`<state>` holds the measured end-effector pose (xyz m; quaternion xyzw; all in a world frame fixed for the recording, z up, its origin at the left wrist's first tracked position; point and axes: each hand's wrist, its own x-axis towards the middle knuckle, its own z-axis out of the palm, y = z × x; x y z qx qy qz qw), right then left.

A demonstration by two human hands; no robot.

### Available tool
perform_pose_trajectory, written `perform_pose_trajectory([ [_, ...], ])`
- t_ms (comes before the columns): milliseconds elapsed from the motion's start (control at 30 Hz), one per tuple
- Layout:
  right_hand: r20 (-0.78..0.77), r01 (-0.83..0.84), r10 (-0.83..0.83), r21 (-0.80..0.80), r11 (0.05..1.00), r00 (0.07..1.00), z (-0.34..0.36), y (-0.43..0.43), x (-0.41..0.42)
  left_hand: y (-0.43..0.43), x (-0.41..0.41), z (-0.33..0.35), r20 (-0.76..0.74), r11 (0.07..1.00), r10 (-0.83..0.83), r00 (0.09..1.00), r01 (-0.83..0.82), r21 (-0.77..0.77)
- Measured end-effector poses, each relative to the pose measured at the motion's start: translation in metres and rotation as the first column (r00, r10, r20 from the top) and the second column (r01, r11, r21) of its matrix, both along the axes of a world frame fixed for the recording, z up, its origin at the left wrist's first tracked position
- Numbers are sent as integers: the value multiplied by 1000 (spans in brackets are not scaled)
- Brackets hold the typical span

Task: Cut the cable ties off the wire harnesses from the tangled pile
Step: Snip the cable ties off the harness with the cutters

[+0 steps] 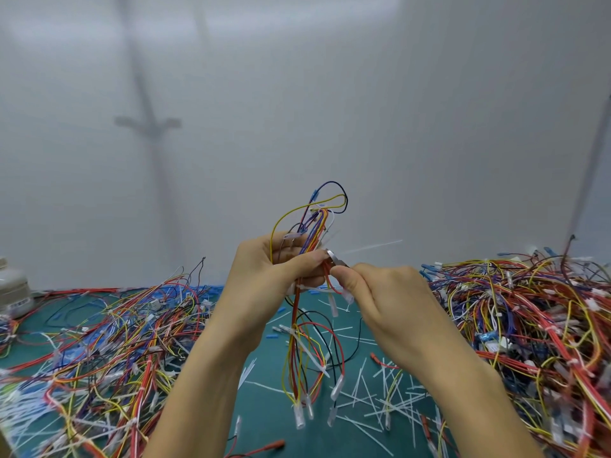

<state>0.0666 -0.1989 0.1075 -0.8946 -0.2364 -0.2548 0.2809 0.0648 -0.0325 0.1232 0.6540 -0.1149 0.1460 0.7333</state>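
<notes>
**Forearms raised, one harness held between both hands**

Bare forearms (pixel 205 375) come up from the bottom edge over a dark green work mat (pixel 274 428). Short white cable-tie offcuts (pixel 380 401) are strewn across the mat.

Just beyond them hang the clear-sleeved terminals (pixel 299 418) at the lower end of a multicoloured wire harness (pixel 297 345) of red, yellow, black and blue wires. Whether the terminals touch the mat cannot be told. A white cable tie (pixel 310 355) is wrapped round this hanging part, its tail slanting down to the right.

Higher up, the left hand (pixel 264 276) grips the wire harness, with the fingers curled round the bundle and the thumb pressed across its front. The right hand (pixel 390 299) is closed round a small metal cutter (pixel 335 257). Only its silver tip shows past the thumb and fingers, and that tip lies against the bundle just beside the left thumb. How its blades stand cannot be told.

A thin white tie tail (pixel 370 246) sticks out to the right just above the cutter. Above the left hand, blue and yellow wire loops (pixel 327 200) arch upward.

On the mat to the left lies a tangled pile of coloured wires (pixel 115 342). A taller tangled heap (pixel 529 309) stands to the right. At the far left edge sits a pale rounded object (pixel 13 289), partly cut off. A plain pale wall (pixel 297 94) closes the background.
</notes>
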Motion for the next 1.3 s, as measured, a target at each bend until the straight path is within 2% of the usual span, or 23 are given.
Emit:
perform_pose_trajectory([
  [400, -3, -15, 15, -4, 1000, 1000, -1, -1, 0, 1, 1, -1, -4, 1000, 6, 1000, -6, 21],
  [700, -3, -42, 43, 69, 997, 999, -3, -1, 2, 0, 1, -1, 12, 1000, -9, 1000, 9, 0],
  [767, -2, -34, 35, 164, 986, 999, -2, -1, 1, 1, 1, -1, 13, 999, -25, 1000, 26, -43],
  [867, 13, 13, -18, 325, 946, 1000, 4, -1, -2, 6, 5, 2, -39, 977, -78, 996, 68, -203],
  [967, 12, 39, -49, 456, 889, 999, 10, -1, -6, 12, 7, 6, -116, 903, -207, 972, 144, -406],
  [1033, -11, 35, -35, 522, 852, 999, 12, -1, -9, 14, 7, 7, -139, 876, -246, 959, 159, -456],
  [1200, -48, -7, 40, 555, 832, 998, 13, 3, -13, 11, 6, 4, -134, 919, -235, 963, 175, -353],
  [1300, -38, 26, -6, 524, 852, 999, 9, 7, -10, 11, 5, 1, -145, 945, -192, 971, 142, -296],
])
